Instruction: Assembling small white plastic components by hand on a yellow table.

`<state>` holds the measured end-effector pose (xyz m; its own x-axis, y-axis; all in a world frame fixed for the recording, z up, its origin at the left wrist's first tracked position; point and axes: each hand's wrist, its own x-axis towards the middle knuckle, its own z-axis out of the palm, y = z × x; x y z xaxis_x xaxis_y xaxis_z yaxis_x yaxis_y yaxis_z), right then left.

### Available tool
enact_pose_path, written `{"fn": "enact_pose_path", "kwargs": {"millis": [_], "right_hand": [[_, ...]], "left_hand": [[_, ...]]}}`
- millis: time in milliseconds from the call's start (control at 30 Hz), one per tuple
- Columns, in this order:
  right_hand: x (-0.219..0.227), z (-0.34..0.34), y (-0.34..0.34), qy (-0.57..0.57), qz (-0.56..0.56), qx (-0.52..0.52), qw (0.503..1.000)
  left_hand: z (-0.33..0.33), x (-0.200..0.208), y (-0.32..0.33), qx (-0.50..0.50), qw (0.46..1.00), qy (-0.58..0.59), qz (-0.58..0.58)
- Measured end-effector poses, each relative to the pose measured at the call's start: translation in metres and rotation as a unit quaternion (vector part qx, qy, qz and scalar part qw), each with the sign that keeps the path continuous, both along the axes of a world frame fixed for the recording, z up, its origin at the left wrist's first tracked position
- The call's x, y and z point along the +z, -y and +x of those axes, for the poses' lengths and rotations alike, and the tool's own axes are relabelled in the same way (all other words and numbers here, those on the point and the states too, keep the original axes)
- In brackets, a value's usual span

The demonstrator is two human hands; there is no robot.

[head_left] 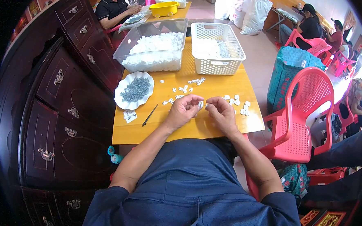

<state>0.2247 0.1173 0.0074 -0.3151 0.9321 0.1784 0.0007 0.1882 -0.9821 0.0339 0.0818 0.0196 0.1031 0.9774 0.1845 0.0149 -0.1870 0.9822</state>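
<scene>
Bench point(133, 133) in yellow wood carries a clear tub point(163, 26) and a scalloped white dish point(124, 103), while above the near half the right hand point(223, 116), fingers point(215, 101) drawn narrow on what I can't tell, sits just beside the left hand point(184, 111), its fingers pinching a small white piece point(200, 104).

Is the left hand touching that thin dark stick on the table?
Apart. The head view shows it plainly: a strip of bare yellow tabletop lies between the left hand and the thin dark stick.

Tub point(151, 54) and basket point(220, 67), far-side barrier
</scene>
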Motion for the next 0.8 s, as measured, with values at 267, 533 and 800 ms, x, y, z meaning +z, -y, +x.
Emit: {"fn": "enact_pose_path", "kwargs": {"millis": [267,533,800], "right_hand": [[-0.0015,0.0004,-0.0014,0.017,0.01,-0.005,1.0],[-0.0001,0.0004,-0.0008,0.02,0.005,-0.002,1.0],[-0.0014,0.0002,-0.0009,0.018,-0.003,-0.001,1.0]], "left_hand": [[0.0009,0.0,-0.0002,0.003,1.0,0.006,-0.004],[0.0007,0.0005,-0.0001,0.005,1.0,0.0,-0.003],[0.001,0.0006,0.0001,0.006,1.0,-0.004,-0.007]]}}
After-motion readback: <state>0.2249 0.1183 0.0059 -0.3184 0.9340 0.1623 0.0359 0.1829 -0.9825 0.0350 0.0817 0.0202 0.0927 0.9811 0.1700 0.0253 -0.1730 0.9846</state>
